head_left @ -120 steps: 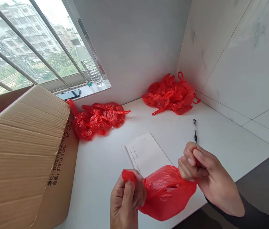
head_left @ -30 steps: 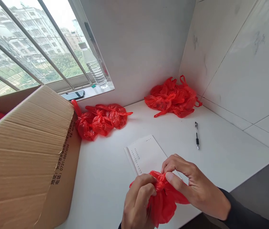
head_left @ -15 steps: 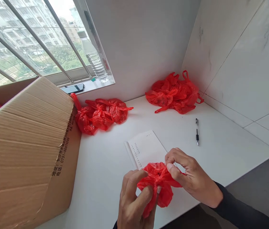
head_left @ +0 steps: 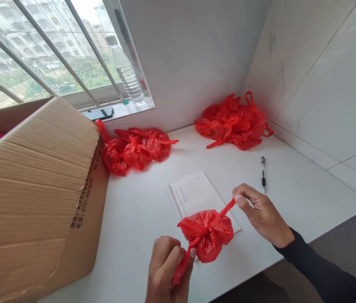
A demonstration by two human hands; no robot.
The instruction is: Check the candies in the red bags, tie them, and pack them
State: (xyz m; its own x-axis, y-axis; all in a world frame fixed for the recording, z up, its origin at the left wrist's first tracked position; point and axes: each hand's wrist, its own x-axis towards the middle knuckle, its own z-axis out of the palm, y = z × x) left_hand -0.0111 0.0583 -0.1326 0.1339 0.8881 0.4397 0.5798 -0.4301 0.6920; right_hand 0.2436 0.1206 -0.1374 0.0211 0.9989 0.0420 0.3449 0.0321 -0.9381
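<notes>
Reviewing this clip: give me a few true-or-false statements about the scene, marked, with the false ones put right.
1. The right hand pinches one end of the red bag. True.
2. The left hand is off that bag. False: the left hand grips another end of it.
3. The pen lies on the table. True.
4. The bottle stands on the table. False: the bottle stands on the windowsill.

Left hand (head_left: 170, 267), right hand (head_left: 258, 212): 2 pinches, apart
</notes>
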